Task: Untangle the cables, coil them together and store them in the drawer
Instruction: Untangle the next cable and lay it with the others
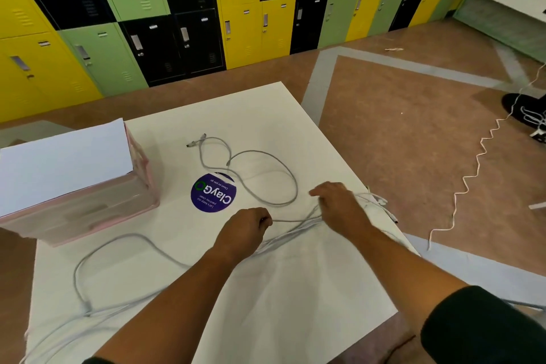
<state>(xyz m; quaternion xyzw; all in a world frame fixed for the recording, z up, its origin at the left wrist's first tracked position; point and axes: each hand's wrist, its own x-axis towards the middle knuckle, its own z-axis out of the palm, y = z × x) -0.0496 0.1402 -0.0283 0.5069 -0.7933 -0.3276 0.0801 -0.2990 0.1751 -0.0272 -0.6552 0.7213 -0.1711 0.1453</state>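
Light grey cables (267, 156) lie in loose loops across the white table (295, 289). One loop curls near the middle, with two connector ends (196, 140) at the far side. Another strand (118, 245) runs along the left front. My left hand (246, 226) pinches a strand at the table's middle. My right hand (339, 204) rests on a bunch of strands near the right edge, fingers curled round them. The strand between the two hands is pulled straight. A pink drawer unit (79, 204) with a white top stands at the left, its drawers closed.
A round purple sticker (213, 193) lies flat on the table between the drawer unit and the cable loop. More white cord (472, 174) zigzags on the brown floor to the right. Yellow, green and black lockers (177, 9) line the far wall.
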